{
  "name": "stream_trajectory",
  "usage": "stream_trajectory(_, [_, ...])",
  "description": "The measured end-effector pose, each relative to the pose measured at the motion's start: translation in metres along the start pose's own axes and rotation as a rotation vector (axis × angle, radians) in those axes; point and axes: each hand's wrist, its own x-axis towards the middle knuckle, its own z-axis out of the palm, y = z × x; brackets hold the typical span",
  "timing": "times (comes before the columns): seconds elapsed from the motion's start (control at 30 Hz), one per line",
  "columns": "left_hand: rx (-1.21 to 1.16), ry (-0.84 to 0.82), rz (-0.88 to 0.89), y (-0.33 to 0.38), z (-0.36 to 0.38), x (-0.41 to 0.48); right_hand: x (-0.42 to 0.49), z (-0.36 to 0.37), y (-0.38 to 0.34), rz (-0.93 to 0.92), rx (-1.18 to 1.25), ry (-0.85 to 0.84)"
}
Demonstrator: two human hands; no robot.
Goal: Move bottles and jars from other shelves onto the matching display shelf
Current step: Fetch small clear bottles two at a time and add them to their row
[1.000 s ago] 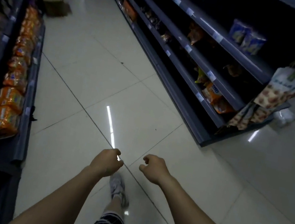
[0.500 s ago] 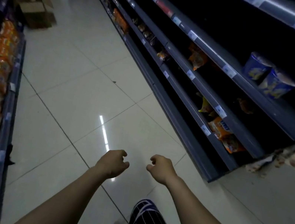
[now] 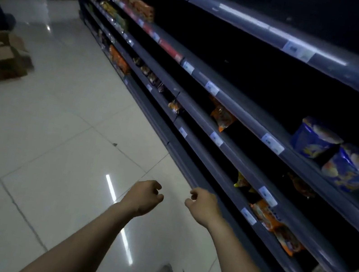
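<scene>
Dim, blurred; no bottles or jars made out. Left hand (image 3: 143, 197) and right hand (image 3: 202, 207) empty, fingers loosely curled, over floor (image 3: 59, 139). Two blue tubs (image 3: 336, 155) on shelf (image 3: 258, 130), right.

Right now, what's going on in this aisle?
A person is walking down a dim shop aisle with both arms out in front. The left hand and right hand are loosely curled and hold nothing. The shelves on the right are mostly bare, with a few snack bags and two blue tubs. A cardboard box sits open on the floor to the left. No bottle or jar is plainly visible, so nothing has been picked up yet.
</scene>
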Motion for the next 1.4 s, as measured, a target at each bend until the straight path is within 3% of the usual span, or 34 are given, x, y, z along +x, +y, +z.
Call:
stream_trajectory(0.57, [-0.228,0.089,0.552,0.213,-0.173,0.248,0.152,-0.250,-0.122,-0.128,0.126,0.652])
stream_trajectory(1.0, [-0.482,0.053,0.998,0.366,-0.309,0.333,0.181,-0.403,-0.245,-0.203,0.161,1.140])
stream_trajectory(1.4, [-0.600,0.370,1.221,0.486,-0.441,0.364,0.173,-0.493,-0.346,-0.427,0.033,1.392])
